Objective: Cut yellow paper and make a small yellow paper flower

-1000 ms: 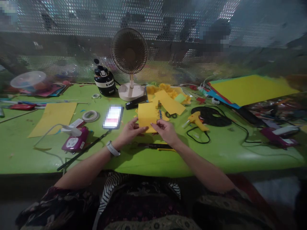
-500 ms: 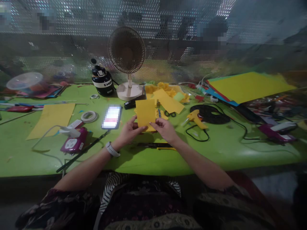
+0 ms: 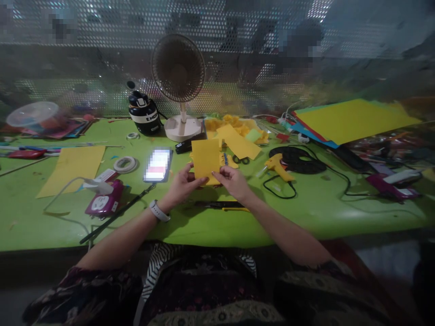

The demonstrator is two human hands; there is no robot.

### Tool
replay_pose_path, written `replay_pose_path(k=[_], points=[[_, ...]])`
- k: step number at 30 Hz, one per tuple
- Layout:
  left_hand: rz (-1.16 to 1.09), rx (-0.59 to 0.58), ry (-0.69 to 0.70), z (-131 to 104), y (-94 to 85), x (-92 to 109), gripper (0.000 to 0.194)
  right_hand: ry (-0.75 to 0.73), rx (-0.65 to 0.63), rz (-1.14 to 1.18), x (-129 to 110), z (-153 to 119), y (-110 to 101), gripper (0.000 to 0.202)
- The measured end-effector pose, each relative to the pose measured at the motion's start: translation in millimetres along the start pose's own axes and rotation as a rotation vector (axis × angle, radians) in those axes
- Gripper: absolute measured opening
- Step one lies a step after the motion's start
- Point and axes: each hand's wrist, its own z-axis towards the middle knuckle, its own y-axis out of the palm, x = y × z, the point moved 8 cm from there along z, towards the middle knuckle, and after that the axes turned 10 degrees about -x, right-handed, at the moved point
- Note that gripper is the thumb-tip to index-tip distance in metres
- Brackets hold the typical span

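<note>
Between my two hands, a small yellow paper rectangle (image 3: 205,157) is held up just above the green table. My left hand (image 3: 183,184) pinches its lower left edge, thumb across the front. At the lower right corner, my right hand (image 3: 233,181) grips it between thumb and fingers. Below the hands lies a dark and yellow cutter-like tool (image 3: 220,206), its exact kind unclear. Partly hidden behind the paper are scissors (image 3: 242,160) and small yellow paper pieces. To the right of my right hand rests a yellow glue gun (image 3: 279,167).
A lit phone (image 3: 157,165), a tape roll (image 3: 125,165) and a purple power adapter (image 3: 105,199) lie to the left. Behind stand a fan (image 3: 183,129) and a black bottle (image 3: 144,115). Yellow scraps (image 3: 238,141) lie mid-back; coloured sheets (image 3: 353,122) are stacked at right.
The view has shifted very slightly. Both hands keep their hold on the yellow paper, which stays in nearly the same place.
</note>
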Motion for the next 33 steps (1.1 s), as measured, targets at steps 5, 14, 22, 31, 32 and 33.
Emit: replay_pose_path(k=[5,14,22,31,32,33], points=[[0.037,0.036,0.014,-0.4,-4.6,3.6,0.065,0.047,-0.108,-0.089,1.2,-1.7,6.3,0.049],[-0.002,0.066,0.025,-0.3,-5.9,7.7,0.066,0.136,-0.191,-0.057,16.0,1.5,9.3,0.038],[-0.073,-0.028,-0.128,3.0,-8.8,-9.7,0.078,0.128,-0.193,-0.045,19.3,2.8,7.5,0.038],[-0.073,-0.028,-0.151,2.4,-7.0,-4.5,0.073,0.128,-0.163,-0.048,17.8,1.7,9.5,0.034],[-0.076,-0.030,-0.146,2.4,-6.6,-3.6,0.072,0.124,-0.163,-0.044,17.0,1.6,9.9,0.033],[-0.076,-0.034,-0.145,2.4,-6.5,-3.2,0.070,0.120,-0.163,-0.040,16.2,1.5,10.2,0.033]])
